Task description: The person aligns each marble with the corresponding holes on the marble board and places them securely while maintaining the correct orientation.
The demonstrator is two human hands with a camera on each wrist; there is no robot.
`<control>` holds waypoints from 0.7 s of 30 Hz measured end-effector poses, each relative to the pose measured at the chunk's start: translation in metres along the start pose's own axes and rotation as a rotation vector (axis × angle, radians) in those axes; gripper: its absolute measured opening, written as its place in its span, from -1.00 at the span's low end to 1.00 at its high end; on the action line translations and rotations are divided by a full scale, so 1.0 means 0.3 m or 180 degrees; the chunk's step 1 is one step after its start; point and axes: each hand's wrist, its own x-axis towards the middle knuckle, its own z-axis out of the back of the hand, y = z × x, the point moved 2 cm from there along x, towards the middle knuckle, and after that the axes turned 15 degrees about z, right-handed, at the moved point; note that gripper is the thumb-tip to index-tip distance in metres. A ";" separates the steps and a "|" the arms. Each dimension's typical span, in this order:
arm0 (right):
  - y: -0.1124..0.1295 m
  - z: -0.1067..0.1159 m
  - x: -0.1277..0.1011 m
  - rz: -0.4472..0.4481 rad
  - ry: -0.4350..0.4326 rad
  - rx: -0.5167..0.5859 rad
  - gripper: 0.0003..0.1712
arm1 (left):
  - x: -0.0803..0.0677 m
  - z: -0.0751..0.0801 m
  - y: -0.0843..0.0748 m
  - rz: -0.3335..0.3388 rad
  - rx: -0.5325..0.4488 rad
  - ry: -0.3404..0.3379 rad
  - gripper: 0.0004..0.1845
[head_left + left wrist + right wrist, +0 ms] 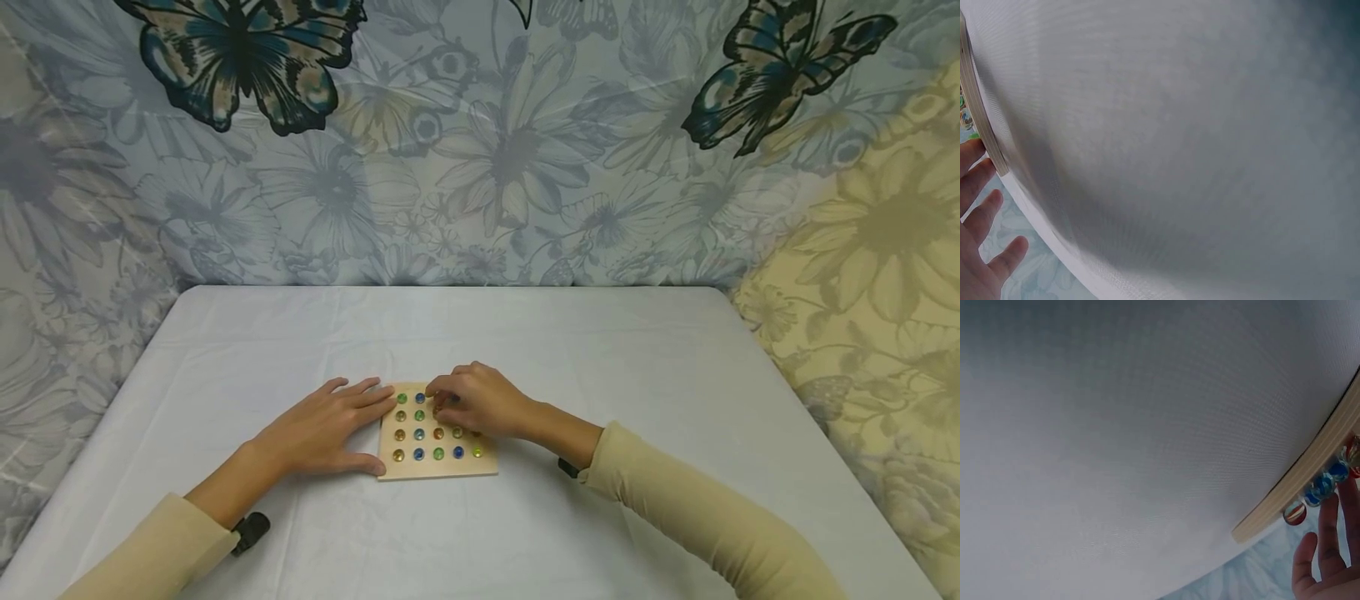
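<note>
A flat wooden board (450, 470) lies on the table, bearing rows of glass marbles (418, 453) in green, blue, amber and orange. My left hand (322, 429) rests against its left side, fingers spread, with fingertips and thumb touching the edge. Over the upper right of the board, my right hand (483, 404) has its thumb and forefinger brought together on an amber-looking marble (437, 411); the hand hides several spots behind it. In the right wrist view, blue marbles (1322, 486) and a red-striped marble (1295, 513) stand on the board, close to the fingers.
A white cloth (465, 333) covers the table. Behind it hangs a fabric backdrop (517, 158) printed with flowers and butterflies, continuing along both sides. Dark wrist cameras (252, 532) sit below the sleeves.
</note>
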 end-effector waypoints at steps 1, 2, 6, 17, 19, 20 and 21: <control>0.001 -0.001 0.000 -0.0004 0.0017 -0.0016 -0.66 | 0.001 0.000 -0.001 -0.0001 -0.0001 0.0008 0.02; 0.002 -0.002 -0.001 -0.0002 0.0032 -0.0030 -0.66 | 0.001 0.000 -0.001 -0.0003 -0.0001 0.0009 0.02; 0.003 0.004 -0.003 -0.0003 0.0036 -0.0049 -0.66 | 0.002 0.000 -0.002 -0.0008 -0.0008 0.0006 0.03; -0.037 0.107 -0.072 -0.0226 -0.0409 -0.0469 -0.62 | 0.007 0.013 0.010 0.0152 -0.0014 -0.0041 -0.10; -0.062 0.130 -0.104 -0.0440 -0.0462 -0.0595 -0.53 | 0.014 0.027 0.029 0.0290 -0.0035 -0.0175 -0.16; -0.076 0.141 -0.123 -0.0565 -0.0480 -0.0665 -0.46 | 0.020 0.037 0.044 0.0402 -0.0042 -0.0234 -0.19; -0.091 0.152 -0.143 -0.0700 -0.0493 -0.0727 -0.40 | 0.025 0.048 0.063 0.0537 -0.0046 -0.0291 -0.22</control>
